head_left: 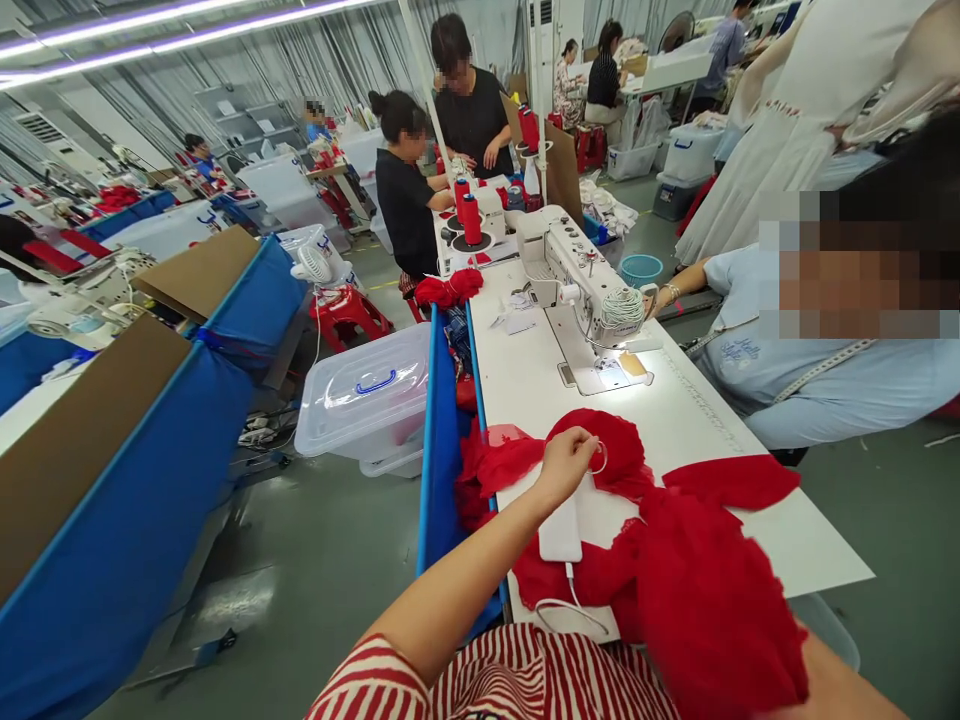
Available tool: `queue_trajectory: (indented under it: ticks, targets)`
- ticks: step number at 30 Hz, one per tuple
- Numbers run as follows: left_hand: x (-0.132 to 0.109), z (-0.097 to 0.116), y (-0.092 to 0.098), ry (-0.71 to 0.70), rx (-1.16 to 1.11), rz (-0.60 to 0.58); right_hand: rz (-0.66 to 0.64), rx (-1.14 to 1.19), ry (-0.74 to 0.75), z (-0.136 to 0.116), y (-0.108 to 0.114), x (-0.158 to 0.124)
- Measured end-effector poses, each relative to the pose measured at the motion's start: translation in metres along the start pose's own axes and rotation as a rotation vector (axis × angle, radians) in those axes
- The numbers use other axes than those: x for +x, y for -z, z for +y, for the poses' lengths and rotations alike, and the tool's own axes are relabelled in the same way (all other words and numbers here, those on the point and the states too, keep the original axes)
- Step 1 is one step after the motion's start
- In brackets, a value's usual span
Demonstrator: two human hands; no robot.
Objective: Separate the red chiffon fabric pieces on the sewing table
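My left hand (571, 462) is closed in a pinch over the table, with a thin pale ring (599, 457) at its fingertips. Whether the ring belongs to a larger thing is hidden. Beneath that hand lies a white power bank (561, 530) with a white cable (574, 590) plugged into its near end. Bunched red fabric (712, 590) covers my right hand, whose fingers do not show; only the forearm comes out at the lower right. More of the red cloth curves around the power bank, and a flat red piece (735, 482) lies to the right.
A white sewing machine (589, 275) stands farther up the white table (817, 560). A blue fabric trough (442, 500) runs along the table's left edge, beside a clear lidded bin (367, 390). One person (832, 370) in light blue sits at the right; others work behind.
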State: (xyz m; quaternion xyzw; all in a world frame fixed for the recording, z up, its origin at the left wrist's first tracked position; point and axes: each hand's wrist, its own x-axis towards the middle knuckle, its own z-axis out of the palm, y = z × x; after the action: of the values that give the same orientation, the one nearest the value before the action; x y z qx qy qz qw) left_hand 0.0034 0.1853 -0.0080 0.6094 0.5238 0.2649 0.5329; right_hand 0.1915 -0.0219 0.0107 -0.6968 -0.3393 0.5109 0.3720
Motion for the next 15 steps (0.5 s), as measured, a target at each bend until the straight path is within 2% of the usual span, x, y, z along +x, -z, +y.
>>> queue_trajectory:
  ticks: [2, 5, 7, 10, 15]
  targets:
    - [0.012, 0.002, -0.005, -0.038, 0.104, -0.018, -0.025, -0.077, -0.004, 0.004, 0.005, 0.016]
    - [0.022, 0.001, -0.011, -0.051, 0.247, -0.065, -0.168, -0.114, 0.047, 0.009, -0.006, 0.049]
    - [0.019, -0.003, -0.011, -0.051, 0.32, -0.083, -0.082, -0.196, 0.068, 0.017, -0.022, 0.07]
    - [0.001, -0.012, -0.01, -0.061, 0.383, -0.111, 0.101, -0.302, -0.016, 0.036, -0.041, 0.091]
    - [-0.034, -0.035, -0.027, 0.031, 0.352, -0.259, 0.155, -0.292, -0.022, 0.06, -0.043, 0.098]
